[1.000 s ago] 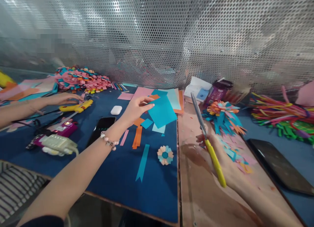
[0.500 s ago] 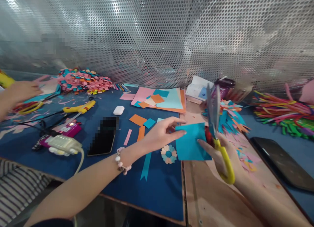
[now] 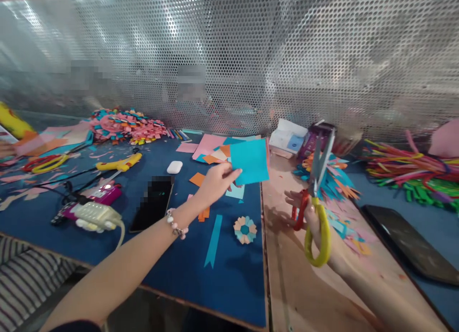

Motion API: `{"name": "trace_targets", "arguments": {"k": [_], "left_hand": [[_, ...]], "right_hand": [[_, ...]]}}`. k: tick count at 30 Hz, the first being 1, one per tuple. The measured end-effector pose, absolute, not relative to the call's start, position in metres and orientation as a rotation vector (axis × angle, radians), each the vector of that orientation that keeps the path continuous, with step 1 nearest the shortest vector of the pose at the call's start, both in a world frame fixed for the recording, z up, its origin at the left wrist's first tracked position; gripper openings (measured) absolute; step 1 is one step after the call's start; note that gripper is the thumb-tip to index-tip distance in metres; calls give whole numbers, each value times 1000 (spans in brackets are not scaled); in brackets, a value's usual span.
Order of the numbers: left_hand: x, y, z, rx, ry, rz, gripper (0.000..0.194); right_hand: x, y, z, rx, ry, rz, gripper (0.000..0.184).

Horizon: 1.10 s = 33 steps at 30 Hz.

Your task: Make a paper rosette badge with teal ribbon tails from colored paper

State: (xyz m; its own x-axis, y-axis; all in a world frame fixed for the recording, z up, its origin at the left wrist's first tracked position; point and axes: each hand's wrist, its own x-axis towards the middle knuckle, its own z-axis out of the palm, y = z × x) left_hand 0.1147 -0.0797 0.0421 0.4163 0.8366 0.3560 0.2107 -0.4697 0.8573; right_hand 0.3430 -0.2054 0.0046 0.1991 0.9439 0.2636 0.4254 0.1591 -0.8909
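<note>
A square of blue paper is pinched at its left edge by my left hand, raised over the stack of coloured sheets. My right hand holds scissors with one red and one yellow handle loop, blades pointing up and slightly apart. Below the blue paper lies a small pale-green piece. A round paper flower in blue and peach rests near the mat's right edge. To its left is a blue ribbon-shaped strip with a notched end.
A black phone, a white earbud case and a yellow glue gun lie to the left. Cut paper pieces are heaped by the perforated metal wall. A dark phone and colourful pipe cleaners are at right.
My left hand has carried the blue paper up and left, away from my right hand, which no longer touches it. The scissors have shifted slightly right and down with my right hand.
</note>
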Motion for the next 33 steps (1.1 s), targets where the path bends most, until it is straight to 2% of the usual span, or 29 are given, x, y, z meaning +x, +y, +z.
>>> {"name": "trace_targets", "arguments": {"k": [3, 8, 14, 33], "left_hand": [[107, -73, 48, 1907, 933, 1136, 33], [106, -77, 56, 1797, 901, 1265, 25], [110, -83, 59, 1743, 878, 1319, 25], [117, -97, 58, 1749, 865, 1266, 21]], "right_hand": [[345, -213, 14, -1497, -1561, 584, 43], [340, -214, 29, -1606, -1641, 685, 41], [336, -213, 32, -1748, -1702, 608, 36], [337, -213, 34, -1690, -1732, 676, 34]]}}
